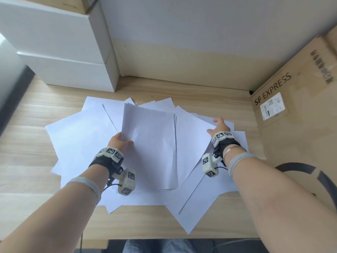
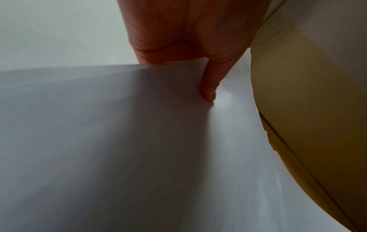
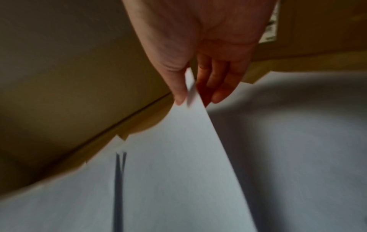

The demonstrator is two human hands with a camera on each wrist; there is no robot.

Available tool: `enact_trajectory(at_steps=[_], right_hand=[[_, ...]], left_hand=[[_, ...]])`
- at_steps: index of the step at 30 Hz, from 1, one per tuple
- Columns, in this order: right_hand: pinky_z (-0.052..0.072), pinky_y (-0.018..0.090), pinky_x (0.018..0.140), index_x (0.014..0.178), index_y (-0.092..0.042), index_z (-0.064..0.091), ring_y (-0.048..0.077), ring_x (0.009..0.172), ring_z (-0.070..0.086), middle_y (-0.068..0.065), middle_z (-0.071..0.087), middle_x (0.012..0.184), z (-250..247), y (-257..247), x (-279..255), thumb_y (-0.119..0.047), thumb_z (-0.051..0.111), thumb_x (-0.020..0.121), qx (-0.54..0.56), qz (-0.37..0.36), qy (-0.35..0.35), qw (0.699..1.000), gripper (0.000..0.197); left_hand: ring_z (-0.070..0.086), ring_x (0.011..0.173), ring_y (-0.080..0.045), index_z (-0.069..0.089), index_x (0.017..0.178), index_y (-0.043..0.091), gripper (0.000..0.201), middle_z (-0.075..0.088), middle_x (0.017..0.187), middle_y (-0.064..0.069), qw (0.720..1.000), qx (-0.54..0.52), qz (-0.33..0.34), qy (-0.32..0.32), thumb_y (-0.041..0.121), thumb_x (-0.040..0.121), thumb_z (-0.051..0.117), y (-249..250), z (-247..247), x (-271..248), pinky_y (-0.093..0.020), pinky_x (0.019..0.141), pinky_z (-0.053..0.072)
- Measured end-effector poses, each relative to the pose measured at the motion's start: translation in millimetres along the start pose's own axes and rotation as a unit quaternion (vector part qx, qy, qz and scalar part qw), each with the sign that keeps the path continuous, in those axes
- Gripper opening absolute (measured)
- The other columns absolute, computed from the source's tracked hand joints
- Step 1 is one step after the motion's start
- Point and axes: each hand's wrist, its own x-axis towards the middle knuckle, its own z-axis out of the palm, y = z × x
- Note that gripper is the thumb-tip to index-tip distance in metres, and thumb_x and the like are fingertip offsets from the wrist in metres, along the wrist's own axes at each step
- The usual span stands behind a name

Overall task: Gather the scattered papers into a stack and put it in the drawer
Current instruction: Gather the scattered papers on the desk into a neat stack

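Two hands over white papers point(image 1: 87, 143) — a dozen or so overlapping sheets, exact count unclear — fanned on wooden table point(image 1: 27, 179); left hand point(image 1: 118, 141) pinches small raised stack point(image 1: 151, 143); right hand point(image 1: 219, 127) pinches one sheet point(image 3: 178, 157); two white boxes point(image 1: 69, 57) back-left; one cardboard box point(image 1: 300, 106) right; pale wall behind.

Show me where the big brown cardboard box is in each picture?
Head: the cardboard box stands at the right edge, marked SF EXPRESS.
Left wrist: a brown surface on the right; cannot tell if it is the box.
Right wrist: upper right, behind the right hand.
Shared landmark: the box's white shipping label.
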Motion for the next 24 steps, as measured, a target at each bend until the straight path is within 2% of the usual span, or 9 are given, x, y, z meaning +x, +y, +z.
enact_trajectory(at_steps=[2, 4, 5, 7, 9, 12, 16, 19, 24], right_hand=[[0.047, 0.035, 0.088, 0.131, -0.012, 0.037, 0.031, 0.103, 0.062, 0.015, 0.063, 0.114, -0.6, 3.2, -6.0, -0.026, 0.063, 0.085, 0.071, 0.041, 0.005, 0.997, 0.055], [0.046, 0.034, 0.089, 0.133, -0.008, 0.037, 0.031, 0.11, 0.061, 0.013, 0.06, 0.123, 2.9, 6.0, -12.3, -0.036, 0.065, 0.082, 0.076, 0.07, -0.014, 0.995, 0.064], [0.046, 0.033, 0.089, 0.133, -0.006, 0.04, 0.031, 0.111, 0.061, 0.011, 0.06, 0.122, 7.7, 8.8, -12.7, -0.041, 0.066, 0.079, 0.068, 0.077, -0.029, 0.994, 0.069], [0.051, 0.036, 0.093, 0.124, -0.008, 0.054, 0.031, 0.106, 0.064, 0.008, 0.066, 0.117, 23.3, 20.1, -4.7, -0.051, 0.071, 0.06, 0.055, 0.072, -0.067, 0.994, 0.08], [0.054, 0.042, 0.092, 0.113, -0.009, 0.062, 0.03, 0.099, 0.067, 0.01, 0.069, 0.111, 43.3, 37.4, 10.1, -0.05, 0.073, 0.049, 0.059, 0.074, -0.104, 0.99, 0.077], [0.051, 0.043, 0.095, 0.12, -0.005, 0.057, 0.031, 0.104, 0.065, 0.013, 0.068, 0.113, 47.1, 31.4, -13.4, -0.038, 0.077, 0.066, 0.046, 0.092, -0.154, 0.983, 0.066], [0.044, 0.036, 0.101, 0.135, -0.004, 0.042, 0.031, 0.122, 0.053, 0.013, 0.053, 0.134, 41.8, 18.4, -40.1, -0.037, 0.07, 0.079, -0.049, 0.091, -0.16, 0.982, 0.071], [0.046, 0.034, 0.094, 0.125, 0.0, 0.052, 0.031, 0.106, 0.059, 0.015, 0.062, 0.116, 39.1, 16.5, -40.4, -0.018, 0.059, 0.087, -0.014, 0.06, -0.11, 0.992, 0.043], [0.044, 0.03, 0.091, 0.127, -0.005, 0.053, 0.033, 0.116, 0.057, 0.015, 0.06, 0.127, 13.5, 19.0, -33.8, -0.005, 0.052, 0.089, 0.06, 0.01, -0.003, 0.998, 0.037]], left_hand=[[0.063, 0.106, -0.034, 0.059, 0.119, 0.008, 0.038, 0.066, 0.116, -0.018, 1.0, 0.01, 0.0, -0.004, 0.006, 0.082, 0.06, -2.0, 5.5, -1.3, -0.041, 0.096, 0.049], [0.063, 0.106, -0.034, 0.058, 0.12, 0.008, 0.037, 0.066, 0.116, -0.018, 1.0, 0.017, 0.0, -0.006, 0.006, 0.082, 0.06, -3.5, 9.8, -2.1, -0.039, 0.095, 0.049], [0.062, 0.106, -0.034, 0.058, 0.12, 0.007, 0.037, 0.066, 0.116, -0.018, 1.0, 0.019, -0.001, -0.006, 0.006, 0.083, 0.06, -4.3, 11.5, -2.3, -0.037, 0.093, 0.048], [0.061, 0.108, -0.033, 0.057, 0.121, 0.006, 0.038, 0.065, 0.118, -0.018, 1.0, 0.023, -0.001, -0.003, 0.006, 0.084, 0.06, -5.2, 13.3, -3.2, -0.034, 0.091, 0.046], [0.061, 0.108, -0.033, 0.057, 0.122, 0.005, 0.038, 0.064, 0.119, -0.019, 1.0, 0.03, 0.002, 0.001, 0.006, 0.084, 0.06, -6.1, 14.0, -3.8, -0.033, 0.089, 0.045], [0.061, 0.108, -0.033, 0.057, 0.121, 0.005, 0.038, 0.064, 0.118, -0.019, 0.999, 0.036, 0.003, 0.003, 0.006, 0.083, 0.059, -6.1, 15.9, -4.4, -0.033, 0.089, 0.045], [0.061, 0.107, -0.034, 0.057, 0.122, 0.005, 0.039, 0.064, 0.118, -0.019, 0.999, 0.034, 0.001, -0.002, 0.006, 0.083, 0.059, -6.0, 18.5, -5.1, -0.032, 0.086, 0.045], [0.062, 0.102, -0.032, 0.057, 0.121, 0.006, 0.038, 0.065, 0.116, -0.019, 0.999, 0.033, 0.0, -0.006, 0.006, 0.082, 0.058, -8.4, 17.3, -4.7, -0.033, 0.085, 0.046], [0.061, 0.108, -0.033, 0.057, 0.122, 0.006, 0.04, 0.065, 0.118, -0.018, 1.0, 0.026, -0.002, 0.002, 0.006, 0.082, 0.061, -11.5, 11.0, -2.1, -0.033, 0.089, 0.045]])
